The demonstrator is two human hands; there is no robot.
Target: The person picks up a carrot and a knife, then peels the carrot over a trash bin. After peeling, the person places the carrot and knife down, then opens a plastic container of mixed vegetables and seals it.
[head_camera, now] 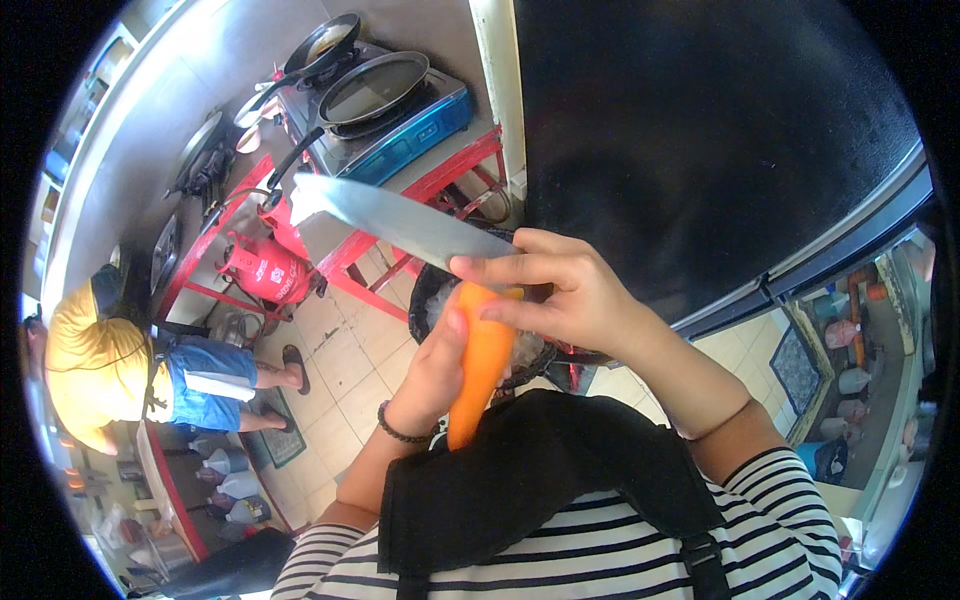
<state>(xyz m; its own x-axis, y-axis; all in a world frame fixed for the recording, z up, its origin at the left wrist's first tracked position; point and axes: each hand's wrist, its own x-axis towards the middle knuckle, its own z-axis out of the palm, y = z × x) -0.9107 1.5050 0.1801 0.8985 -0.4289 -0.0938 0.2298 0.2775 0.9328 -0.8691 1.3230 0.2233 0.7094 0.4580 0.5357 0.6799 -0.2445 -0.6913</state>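
Note:
Close to my chest, my left hand (437,367) grips an orange carrot (484,364), its thick end up and its narrow end down by my black apron. My right hand (574,289) holds a kitchen knife (405,221), fingers on the blade's near end and the thumb on the carrot. The wide blade points to the upper left; its handle is hidden by my hand. Beneath both hands is a dark container (427,300) lined with clear plastic, its contents mostly covered by my hands and the carrot.
A gas stove (405,154) with two frying pans (375,88) stands on a red-framed table at the upper left. Below it are red gas cylinders (270,270). A person in a yellow shirt (105,360) stands at the left. A large black panel (705,135) fills the upper right.

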